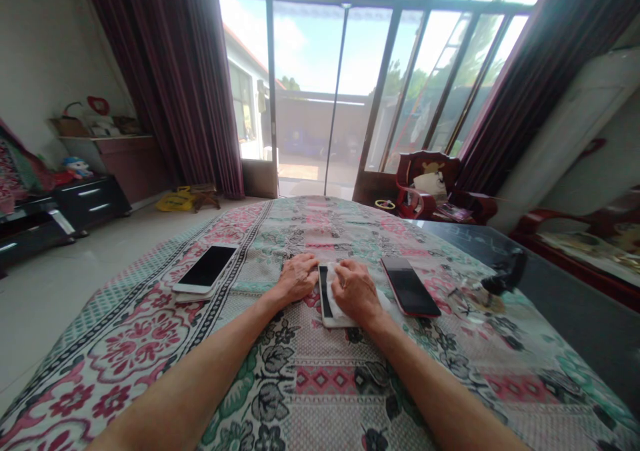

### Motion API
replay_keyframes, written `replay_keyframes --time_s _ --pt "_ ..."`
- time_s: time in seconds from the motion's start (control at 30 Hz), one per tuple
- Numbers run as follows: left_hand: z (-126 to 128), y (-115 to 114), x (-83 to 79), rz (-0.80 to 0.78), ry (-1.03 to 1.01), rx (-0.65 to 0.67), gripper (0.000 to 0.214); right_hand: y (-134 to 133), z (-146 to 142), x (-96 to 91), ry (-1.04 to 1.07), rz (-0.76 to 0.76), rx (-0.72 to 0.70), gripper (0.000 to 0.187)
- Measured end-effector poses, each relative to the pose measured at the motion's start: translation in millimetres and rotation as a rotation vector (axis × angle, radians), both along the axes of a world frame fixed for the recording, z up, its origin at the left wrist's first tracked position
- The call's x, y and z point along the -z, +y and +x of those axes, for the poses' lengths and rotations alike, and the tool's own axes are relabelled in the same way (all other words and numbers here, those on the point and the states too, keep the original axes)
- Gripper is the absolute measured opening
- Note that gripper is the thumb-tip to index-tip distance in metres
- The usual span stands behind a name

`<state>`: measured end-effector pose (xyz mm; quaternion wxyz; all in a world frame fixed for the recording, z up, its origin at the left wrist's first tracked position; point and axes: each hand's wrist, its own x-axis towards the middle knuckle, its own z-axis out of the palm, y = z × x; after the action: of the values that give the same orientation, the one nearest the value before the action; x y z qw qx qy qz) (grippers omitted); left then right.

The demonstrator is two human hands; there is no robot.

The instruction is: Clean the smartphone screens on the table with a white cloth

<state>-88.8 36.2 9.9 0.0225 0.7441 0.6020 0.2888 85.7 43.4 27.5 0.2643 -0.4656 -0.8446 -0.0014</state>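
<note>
White-framed phone (325,304), a thin slab with rounded corners and a dark glassy face, lies screen up on the counter (320,414), between the two hands; a soft, crumpled white wipe (343,316) covers much of its right side and spreads beyond that edge. The right hand (356,291) rests on top, its fingers bent and drawn together over the wipe, which they hold against the glass; the left hand (299,276) lies flat-backed at the upper left edge, its fingers close together and slightly curved, their tips at the frame; whether they grip the phone, I cannot tell. Under everything runs a patterned cloth (135,344), woven-looking, with pink medallions, grey leaves, green patches and dark braided bands. Just right of the wipe lies a black phone (410,287), glossy and edged in red; well to the left, a white phone (207,270) sits on another pale, flat piece (197,298), slightly askew. Further right stands a black object (507,272), its shape blurred; beyond the counter are a carved, red-brown wooden chair (430,188), pleated purple curtains (170,84) and tall framed glass doors (325,98).
</note>
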Motion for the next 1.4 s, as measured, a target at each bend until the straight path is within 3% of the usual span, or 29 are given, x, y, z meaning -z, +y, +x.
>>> replay_keyframes --time_s 0.13,0.5,0.73,1.03,1.27,1.4 --pt "0.2 -0.2 0.3 0.0 0.006 0.001 0.027 -6.1 -6.5 1.5 -0.004 0.004 -0.082 0.022" --pt "-0.3 0.6 0.2 -0.006 0.011 -0.007 0.026 10.9 11.7 -2.9 -0.01 -0.038 0.126 0.021" --pt "-1.5 2.0 3.3 0.002 -0.006 -0.015 0.026 -9.6 -5.6 -1.8 -0.035 -0.004 -0.026 0.022" --pt "-1.0 1.0 0.8 -0.012 -0.007 -0.012 0.026 7.3 12.0 -7.2 -0.064 -0.031 0.148 0.021" --pt "-1.0 1.3 2.5 -0.012 -0.012 -0.023 0.026 -14.7 -5.2 -5.0 -0.07 -0.013 0.01 0.022" --pt "-1.3 1.3 2.3 -0.013 -0.013 -0.008 0.025 -14.6 -7.7 -2.9 -0.049 -0.025 -0.017 0.023"
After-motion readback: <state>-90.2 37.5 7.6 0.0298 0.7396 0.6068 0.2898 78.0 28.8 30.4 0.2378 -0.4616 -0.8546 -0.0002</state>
